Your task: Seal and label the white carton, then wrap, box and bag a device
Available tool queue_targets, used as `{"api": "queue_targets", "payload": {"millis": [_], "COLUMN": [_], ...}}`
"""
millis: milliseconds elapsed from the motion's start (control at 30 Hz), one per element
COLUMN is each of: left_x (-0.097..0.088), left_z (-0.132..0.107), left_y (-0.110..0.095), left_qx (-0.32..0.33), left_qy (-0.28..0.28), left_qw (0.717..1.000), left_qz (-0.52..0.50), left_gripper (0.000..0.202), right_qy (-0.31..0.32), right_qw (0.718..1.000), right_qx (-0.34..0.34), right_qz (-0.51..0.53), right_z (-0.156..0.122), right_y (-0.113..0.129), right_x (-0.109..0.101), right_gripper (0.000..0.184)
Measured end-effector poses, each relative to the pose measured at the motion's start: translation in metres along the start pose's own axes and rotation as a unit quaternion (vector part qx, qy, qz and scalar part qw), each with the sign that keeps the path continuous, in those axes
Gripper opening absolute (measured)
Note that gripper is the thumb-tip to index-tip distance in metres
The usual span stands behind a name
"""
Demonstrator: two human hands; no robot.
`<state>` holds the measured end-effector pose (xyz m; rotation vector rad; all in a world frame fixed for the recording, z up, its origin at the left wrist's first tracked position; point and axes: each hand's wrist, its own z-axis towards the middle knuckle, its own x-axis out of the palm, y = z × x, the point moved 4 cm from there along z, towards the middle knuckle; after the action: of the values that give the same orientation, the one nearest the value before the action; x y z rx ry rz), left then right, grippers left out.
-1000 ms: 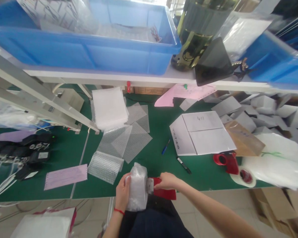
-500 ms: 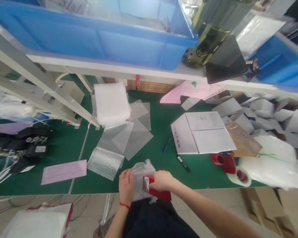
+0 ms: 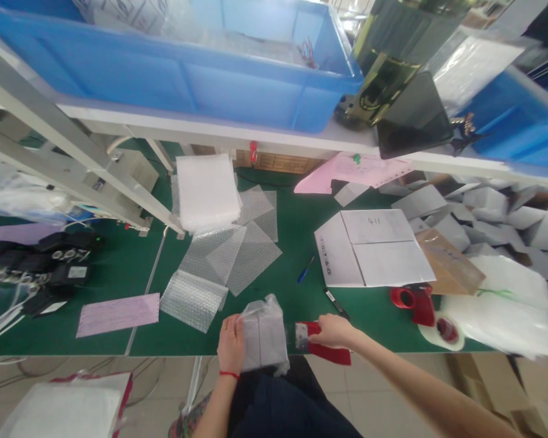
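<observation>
A small white box (image 3: 265, 342) in a clear plastic wrap lies at the table's front edge, close to my body. My left hand (image 3: 231, 344) grips its left side, the thumb hidden from view. To the right of the box, apart from it, my right hand (image 3: 332, 331) is closed around a red tape dispenser (image 3: 331, 353) with a metal front end that points left. A black marker (image 3: 338, 303) lies just beyond the right hand. Farther back rests a blue pen (image 3: 305, 269).
Bubble wrap sheets (image 3: 251, 255) and a white stack (image 3: 209, 191) lie behind the box. Right stand a flattened white carton (image 3: 388, 252), a second red dispenser (image 3: 422, 305) and many small boxes. Overhead, a shelf holds a blue bin (image 3: 187, 79).
My right hand has moved right with the red tape dispenser, off the top of the wrapped box. My left hand stays on the box, whose top is now uncovered.
</observation>
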<state>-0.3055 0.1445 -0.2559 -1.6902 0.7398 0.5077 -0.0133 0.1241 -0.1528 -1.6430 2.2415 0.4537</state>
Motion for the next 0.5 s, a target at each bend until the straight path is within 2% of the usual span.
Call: {"api": "queue_targets", "payload": {"millis": [100, 167, 233, 300, 333, 400, 500], "left_x": [-0.008, -0.013, -0.009, 0.004, 0.011, 0.021, 0.026], "left_z": [-0.001, -0.006, -0.016, -0.029, -0.034, -0.037, -0.029], "left_y": [-0.008, -0.019, -0.034, -0.044, -0.046, -0.044, -0.041], "left_qx": [0.017, 0.062, 0.173, 0.293, 0.329, 0.35, 0.339], "left_qy": [-0.013, -0.016, 0.045, 0.148, 0.19, 0.224, 0.25], "left_qw": [1.0, 0.996, 0.977, 0.929, 0.904, 0.876, 0.859], "left_qz": [0.022, 0.06, 0.116, 0.172, 0.196, 0.244, 0.291], "left_gripper": [0.045, 0.043, 0.054, 0.079, 0.086, 0.085, 0.084], "right_qy": [0.003, 0.003, 0.001, 0.002, 0.003, 0.006, 0.009], "right_qw": [1.0, 1.0, 1.0, 1.0, 0.999, 0.999, 0.999], "right_qx": [-0.002, -0.007, -0.012, -0.014, -0.014, -0.014, -0.016], "right_qz": [0.014, 0.021, 0.025, 0.027, 0.029, 0.035, 0.046], "right_z": [0.021, 0.032, 0.039, 0.042, 0.042, 0.042, 0.042], "right_y": [0.009, 0.016, 0.019, 0.019, 0.018, 0.015, 0.011], "right_x": [0.013, 0.019, 0.021, 0.02, 0.02, 0.02, 0.023], "right_gripper": [0.05, 0.051, 0.049, 0.049, 0.05, 0.051, 0.052]}}
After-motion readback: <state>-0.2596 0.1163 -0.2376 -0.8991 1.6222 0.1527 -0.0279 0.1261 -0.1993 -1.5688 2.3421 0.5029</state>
